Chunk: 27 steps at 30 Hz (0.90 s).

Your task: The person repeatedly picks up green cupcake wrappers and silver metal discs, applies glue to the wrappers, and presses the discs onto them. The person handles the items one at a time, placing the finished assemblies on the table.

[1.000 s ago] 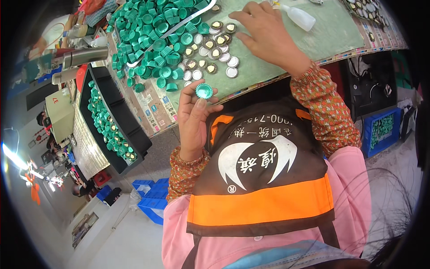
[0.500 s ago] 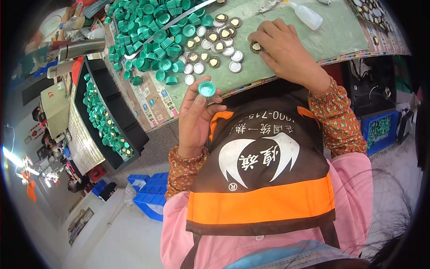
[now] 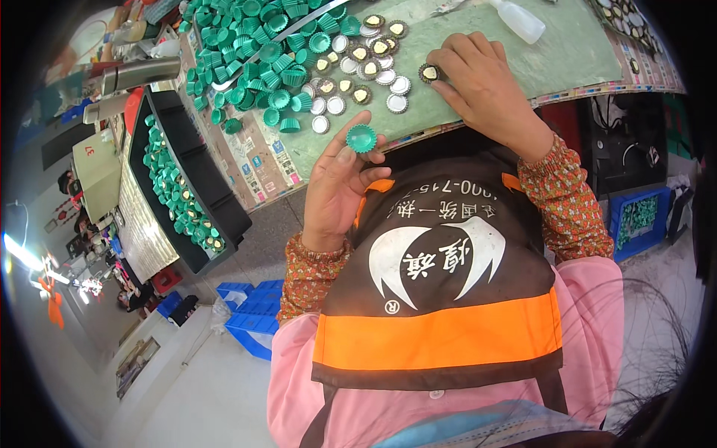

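My left hand (image 3: 334, 187) pinches a small green fluted cup (image 3: 361, 139) between thumb and fingers, just off the table's near edge. The cup's open side faces up toward me. To the right, over the green mat, my right hand (image 3: 482, 86) grips a dark crimped cap (image 3: 429, 72) with a pale centre by its fingertips. Between the hands and the heap lie several loose caps (image 3: 361, 94), some dark with pale centres, others plain white discs (image 3: 335, 105). A large heap of green fluted cups (image 3: 278, 99) covers the table's left part.
A black tray (image 3: 233, 213) holding green cups, some with pale pieces, stands at the left. A white squeeze bottle (image 3: 520, 21) lies at the mat's far side. Blue crates (image 3: 258, 317) sit on the floor at left, and a blue bin (image 3: 639, 224) is under the table at right.
My left hand has moved slightly right and away from me, bringing the green cup a little nearer my right hand. The right hand keeps hold of the dark cap, almost in place.
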Available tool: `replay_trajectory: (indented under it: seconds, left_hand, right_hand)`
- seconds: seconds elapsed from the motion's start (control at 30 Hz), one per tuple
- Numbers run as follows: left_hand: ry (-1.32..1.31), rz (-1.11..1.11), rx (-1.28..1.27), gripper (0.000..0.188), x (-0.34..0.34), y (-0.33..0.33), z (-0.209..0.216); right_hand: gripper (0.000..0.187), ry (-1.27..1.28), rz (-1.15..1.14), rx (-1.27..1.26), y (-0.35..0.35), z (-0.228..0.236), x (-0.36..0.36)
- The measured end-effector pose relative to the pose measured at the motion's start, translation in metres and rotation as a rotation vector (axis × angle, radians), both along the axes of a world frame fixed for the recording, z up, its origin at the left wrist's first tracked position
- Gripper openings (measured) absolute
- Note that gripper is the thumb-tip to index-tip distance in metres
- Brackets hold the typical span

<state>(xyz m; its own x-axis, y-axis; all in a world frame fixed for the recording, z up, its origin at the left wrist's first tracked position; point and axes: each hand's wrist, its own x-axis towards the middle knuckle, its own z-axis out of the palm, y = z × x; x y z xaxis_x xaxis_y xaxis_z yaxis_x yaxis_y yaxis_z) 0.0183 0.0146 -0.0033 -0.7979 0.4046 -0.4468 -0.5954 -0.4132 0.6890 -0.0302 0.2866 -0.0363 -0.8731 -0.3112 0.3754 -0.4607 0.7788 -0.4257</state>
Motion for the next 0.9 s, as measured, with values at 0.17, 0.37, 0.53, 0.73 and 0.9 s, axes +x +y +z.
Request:
replay_trajectory:
  seconds: [0.17, 0.37, 0.53, 0.73, 0.9]
  left_hand:
    - [-0.050, -0.004, 0.113, 0.067, 0.003, -0.005, -0.011]
    - [-0.031, -0.027, 0.087, 0.055, 0.006, 0.003, -0.008]
    - [-0.040, -0.027, 0.051, 0.051, 0.008, 0.006, -0.007]
    - [-0.026, -0.044, 0.026, 0.049, 0.011, 0.004, -0.009]
    - [-0.028, -0.047, -0.005, 0.049, 0.012, 0.005, -0.009]
  right_hand:
    - [0.033, -0.048, 0.140, -0.201, -0.018, 0.035, 0.018]
    - [0.032, -0.070, 0.163, -0.248, -0.049, 0.048, 0.040]
    - [0.037, -0.092, 0.157, -0.178, -0.058, 0.049, 0.048]
    - [0.029, 0.011, 0.118, -0.166, -0.065, 0.045, 0.048]
    - [0.032, -0.038, 0.144, -0.146, -0.062, 0.046, 0.052]
